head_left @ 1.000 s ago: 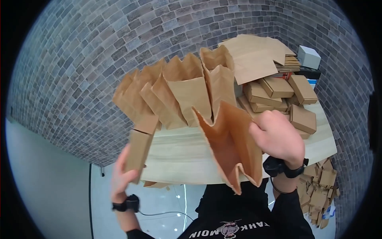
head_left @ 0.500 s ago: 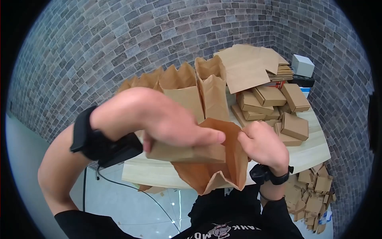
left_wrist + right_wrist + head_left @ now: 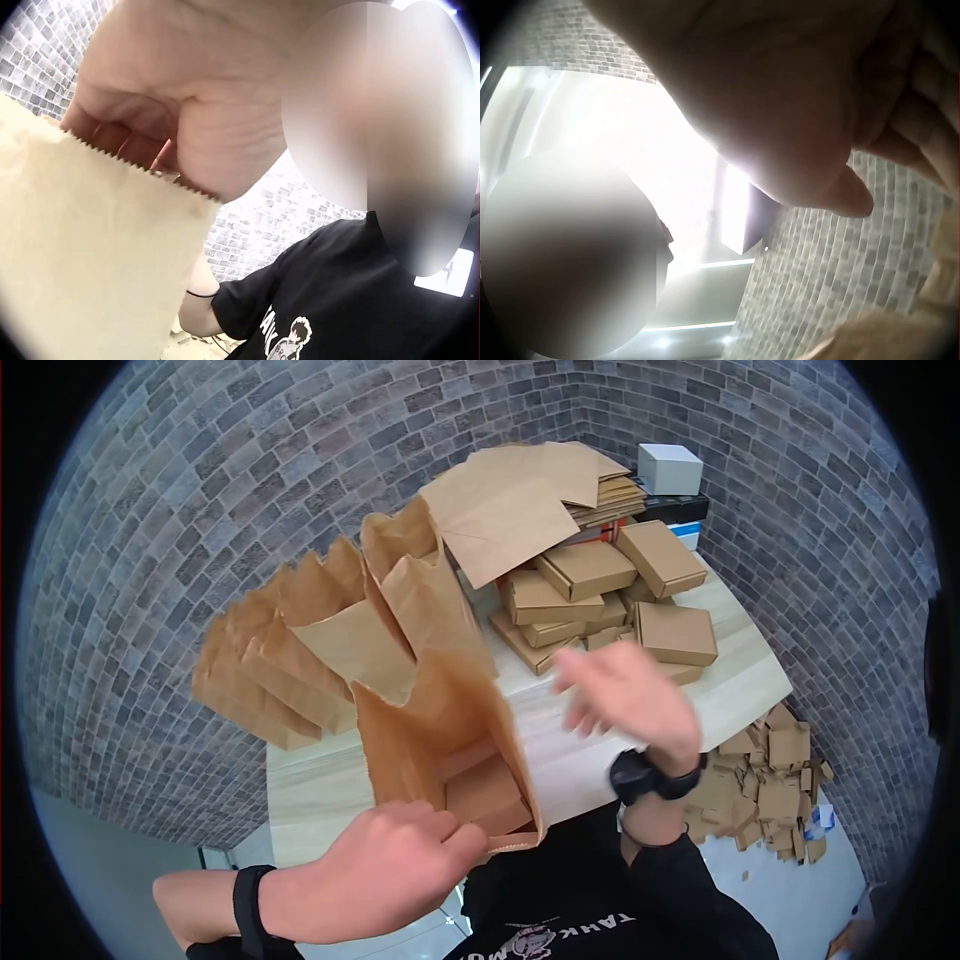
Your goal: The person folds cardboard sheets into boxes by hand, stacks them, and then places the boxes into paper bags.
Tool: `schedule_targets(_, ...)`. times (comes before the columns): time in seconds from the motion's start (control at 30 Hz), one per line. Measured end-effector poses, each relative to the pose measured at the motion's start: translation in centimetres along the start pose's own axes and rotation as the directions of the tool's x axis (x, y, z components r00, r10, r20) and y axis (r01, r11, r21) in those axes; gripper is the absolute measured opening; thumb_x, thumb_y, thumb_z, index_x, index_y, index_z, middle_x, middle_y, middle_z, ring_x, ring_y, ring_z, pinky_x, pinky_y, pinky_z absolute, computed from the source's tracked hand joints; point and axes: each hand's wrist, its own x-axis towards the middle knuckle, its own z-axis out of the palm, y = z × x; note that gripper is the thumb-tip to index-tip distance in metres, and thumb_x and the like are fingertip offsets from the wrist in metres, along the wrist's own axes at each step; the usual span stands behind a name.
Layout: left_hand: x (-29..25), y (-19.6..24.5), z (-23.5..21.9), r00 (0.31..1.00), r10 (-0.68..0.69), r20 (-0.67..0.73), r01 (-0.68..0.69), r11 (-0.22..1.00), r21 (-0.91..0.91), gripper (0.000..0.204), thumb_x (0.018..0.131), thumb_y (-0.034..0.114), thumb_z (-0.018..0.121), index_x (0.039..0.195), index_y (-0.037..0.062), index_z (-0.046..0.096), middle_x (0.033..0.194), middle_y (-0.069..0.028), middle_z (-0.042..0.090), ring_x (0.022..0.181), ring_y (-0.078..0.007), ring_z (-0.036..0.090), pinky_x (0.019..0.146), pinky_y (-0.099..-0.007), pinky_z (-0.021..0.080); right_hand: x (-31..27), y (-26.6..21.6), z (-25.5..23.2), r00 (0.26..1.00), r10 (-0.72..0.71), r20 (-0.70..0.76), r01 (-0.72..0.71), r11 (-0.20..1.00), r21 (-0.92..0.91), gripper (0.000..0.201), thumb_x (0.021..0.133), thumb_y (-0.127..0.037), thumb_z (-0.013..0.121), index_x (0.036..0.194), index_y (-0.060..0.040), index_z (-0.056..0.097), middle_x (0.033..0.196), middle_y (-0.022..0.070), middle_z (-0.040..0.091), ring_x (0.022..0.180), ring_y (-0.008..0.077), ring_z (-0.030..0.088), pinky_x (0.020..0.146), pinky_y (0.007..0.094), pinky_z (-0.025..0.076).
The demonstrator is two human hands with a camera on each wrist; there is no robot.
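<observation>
The counter [image 3: 567,768] supported the open bag [image 3: 405,735]. Upright bags [image 3: 350,650] stood beyond and left of the open bag, presumably to keep the near side accessible; stacked boxes [image 3: 590,570] lay beyond and right. The left hand [image 3: 375,870] gripped its near rim, likely for steadiness. The right hand [image 3: 635,695] was open, to its right. One carton [image 3: 485,795] lay inside.

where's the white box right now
In the head view, the white box sits at the far right of the table, on a black box, beside the stacked flat bags.
</observation>
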Motion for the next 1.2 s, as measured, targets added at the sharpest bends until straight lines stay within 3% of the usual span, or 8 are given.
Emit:
schedule_targets(0.07, -0.1, -0.6, -0.5, 1.0, -0.019, -0.003, 0.019, 0.998, -0.061, 0.015, 0.079, 0.007, 0.069, 0.089, 0.0039, 0.058, 0.065, -0.0089, 0.051, 0.061, -0.0289, 0.056, 0.056, -0.0394, 0.047, 1.3, 5.7, -4.5, 0.97, -0.029, -0.241, 0.047, 0.997, 0.069, 0.04, 0.094, -0.033, 0.058, 0.082, 0.004, 0.068, 0.069, 0.0132, 0.069, 0.062, 0.0145, 0.067, 0.058, 0.0301, 0.052)
schedule_targets(0.27, -0.3, -2.0, -0.5, 0.998, -0.001, -0.062, -0.007, 0.99, -0.138, 0.018, 0.083, 0.015, 0.072, 0.096, 0.0065, 0.062, 0.069, -0.0096, 0.057, 0.065, -0.0285, 0.059, 0.057, -0.039, 0.047, 9.5, 18.7, -16.8, 0.514, -0.565, -0.645, -0.07, 0.722, -0.688, 0.066, 0.082, -0.038, 0.075, 0.129, 0.0033, 0.054, 0.128, 0.0323, 0.054, 0.12, 0.0404, 0.053, 0.099, 0.0454, 0.044)
schedule_targets(0.47, -0.7, -2.0, -3.3, 0.982, -0.138, -0.13, 0.103, 0.963, -0.247, 0.028, 0.082, 0.018, 0.076, 0.104, 0.0059, 0.064, 0.074, -0.0106, 0.062, 0.069, -0.0298, 0.062, 0.061, -0.037, 0.049, 14.2, 18.3, -14.6, 0.669, -0.391, -0.632, -0.217, 0.711, -0.669, 0.1, 0.067, -0.046, 0.084, 0.144, -0.0038, 0.037, 0.141, 0.0351, 0.03, 0.134, 0.0477, 0.03, 0.11, 0.054, 0.029)
schedule_targets(0.73, -2.2, -4.6, -5.6, 0.832, -0.255, -0.492, 0.197, 0.966, -0.166, 0.021, 0.077, 0.001, 0.073, 0.096, -0.0017, 0.065, 0.082, -0.0135, 0.067, 0.077, -0.031, 0.066, 0.067, -0.0337, 0.051, 12.4, 15.8, -14.6, 0.475, -0.571, -0.67, -0.07, 0.735, -0.675, 0.074, 0.072, -0.031, 0.078, 0.134, -0.0066, 0.047, 0.126, 0.0215, 0.044, 0.121, 0.0371, 0.044, 0.103, 0.0466, 0.038)
schedule_targets(0.87, -0.3, -7.0, -6.6, 0.788, -0.161, -0.595, 0.148, 0.986, -0.072, 0.045, 0.075, 0.008, 0.079, 0.116, 0.0022, 0.061, 0.111, -0.0127, 0.064, 0.1, -0.0266, 0.064, 0.081, -0.0358, 0.053, 8.9, 13.9, -14.8, 0.577, -0.361, -0.733, 0.309, 0.927, -0.214, 0.061, 0.083, -0.031, 0.069, 0.134, -0.0055, 0.048, 0.128, 0.0174, 0.05, 0.117, 0.0307, 0.053, 0.101, 0.0428, 0.043)
schedule_targets(0.93, 2.0, -7.2, -7.0, 0.748, -0.039, -0.662, 0.059, 0.998, 0.009, 0.071, 0.073, 0.013, 0.084, 0.135, 0.0065, 0.049, 0.133, -0.0114, 0.054, 0.118, -0.0258, 0.056, 0.093, -0.0387, 0.05, 4.8, 8.9, -11.8, 0.789, -0.407, -0.461, 0.605, 0.644, 0.468, 0.057, 0.091, -0.039, 0.06, 0.133, -0.002, 0.051, 0.131, 0.0174, 0.057, 0.119, 0.0322, 0.056, 0.105, 0.0461, 0.043)
schedule_targets(1.1, 6.8, -6.5, -7.3, 0.61, 0.236, -0.756, -0.226, 0.967, 0.119, 0.092, 0.072, 0.015, 0.085, 0.149, 0.0086, 0.034, 0.147, -0.0122, 0.041, 0.133, -0.0287, 0.044, 0.103, -0.0427, 0.046, 1.0, 1.4, -4.5, 0.831, -0.539, -0.134, 0.452, 0.516, 0.728, 0.072, 0.093, -0.052, 0.049, 0.141, 0.0021, 0.043, 0.138, 0.0235, 0.051, 0.125, 0.0366, 0.053, 0.105, 0.0527, 0.044)
schedule_targets(1.2, 6.4, -5.3, -8.5, 0.648, 0.267, -0.713, -0.232, 0.961, 0.149, 0.097, 0.07, 0.016, 0.085, 0.15, 0.0056, 0.032, 0.151, -0.017, 0.037, 0.136, -0.0306, 0.042, 0.106, -0.045, 0.044, 0.0, -0.5, -2.4, 0.789, -0.614, -0.023, 0.332, 0.394, 0.857, 0.073, 0.093, -0.052, 0.049, 0.141, 0.0028, 0.041, 0.14, 0.0259, 0.048, 0.124, 0.0399, 0.054, 0.101, 0.0546, 0.046)
